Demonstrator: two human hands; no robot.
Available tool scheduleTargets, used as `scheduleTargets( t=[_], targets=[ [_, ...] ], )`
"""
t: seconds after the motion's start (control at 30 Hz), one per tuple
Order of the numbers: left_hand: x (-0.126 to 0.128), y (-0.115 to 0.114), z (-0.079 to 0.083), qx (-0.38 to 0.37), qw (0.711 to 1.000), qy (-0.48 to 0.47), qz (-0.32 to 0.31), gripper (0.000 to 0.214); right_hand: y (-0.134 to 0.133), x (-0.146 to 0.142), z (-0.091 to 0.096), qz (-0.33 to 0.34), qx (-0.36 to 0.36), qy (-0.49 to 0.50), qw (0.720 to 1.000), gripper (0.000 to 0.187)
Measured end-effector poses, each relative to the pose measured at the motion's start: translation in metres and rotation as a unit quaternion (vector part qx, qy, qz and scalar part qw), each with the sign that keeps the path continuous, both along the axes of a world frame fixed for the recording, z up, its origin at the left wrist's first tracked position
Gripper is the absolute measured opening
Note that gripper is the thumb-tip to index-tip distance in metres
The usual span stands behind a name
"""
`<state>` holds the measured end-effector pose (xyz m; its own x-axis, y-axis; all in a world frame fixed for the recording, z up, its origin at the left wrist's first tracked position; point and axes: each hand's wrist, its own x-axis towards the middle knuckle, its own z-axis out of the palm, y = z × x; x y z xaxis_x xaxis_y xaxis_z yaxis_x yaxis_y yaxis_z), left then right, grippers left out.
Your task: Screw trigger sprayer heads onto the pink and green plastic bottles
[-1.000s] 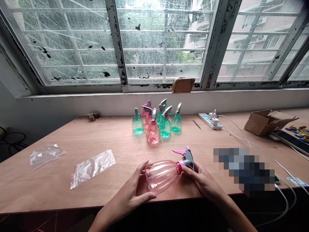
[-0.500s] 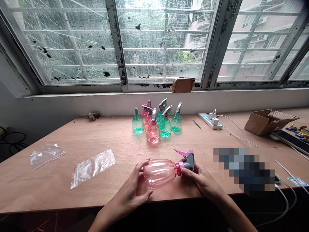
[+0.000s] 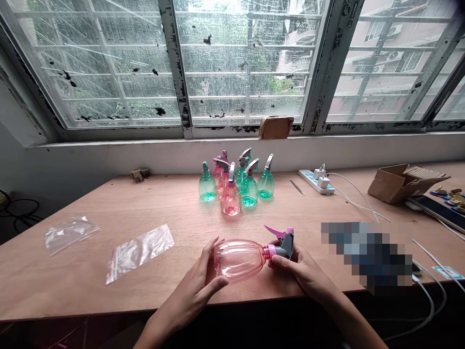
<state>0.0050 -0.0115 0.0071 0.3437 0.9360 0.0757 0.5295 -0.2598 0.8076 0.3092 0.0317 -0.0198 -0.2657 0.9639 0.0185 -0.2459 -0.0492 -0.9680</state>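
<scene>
A translucent pink, ribbed plastic spray bottle (image 3: 238, 261) lies on its side between a person's two bare hands, over the front edge of a pale reddish-brown wooden table (image 3: 119, 303); whether it touches the surface cannot be told. The left hand (image 3: 192, 286) cups the base end loosely, thumb and fingers spread around it. The right hand (image 3: 305, 272) is closed around the neck, beside the pink collar (image 3: 271, 250) and the grey plastic spray head (image 3: 285, 246) with its pink trigger (image 3: 275, 231) uppermost.

The bottle looks light, its thin wall likely to flex if squeezed and its glossy curve apt to slip or roll. The narrow neck should give the surest hold, with a broad, gentle clasp at the base; the thin trigger appears the part most easily knocked or bent.

Beyond stands an upright cluster of pink and green spray bottles (image 3: 249, 191). To the left lie two flat, clear plastic bags (image 3: 141, 252), apart from the hands.
</scene>
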Motion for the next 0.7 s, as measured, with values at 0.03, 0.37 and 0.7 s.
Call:
scheduleTargets(
  t=[0.03,0.37,0.7],
  targets=[
    [0.0,-0.0006,0.0016,-0.006,1.0,0.0,0.004,0.073,0.0002,0.0003,-0.0002,0.002,0.004,-0.003,1.0,0.048],
    [0.0017,0.0002,0.0035,-0.003,0.999,-0.04,-0.011,0.081,-0.0006,-0.0012,0.0026,0.005,-0.001,-0.002,1.0,0.046],
    [0.0009,0.003,-0.0038,0.062,0.997,-0.037,-0.037,0.096,-0.0009,-0.0003,0.0044,0.013,0.018,-0.02,1.0,0.042]
  ],
)
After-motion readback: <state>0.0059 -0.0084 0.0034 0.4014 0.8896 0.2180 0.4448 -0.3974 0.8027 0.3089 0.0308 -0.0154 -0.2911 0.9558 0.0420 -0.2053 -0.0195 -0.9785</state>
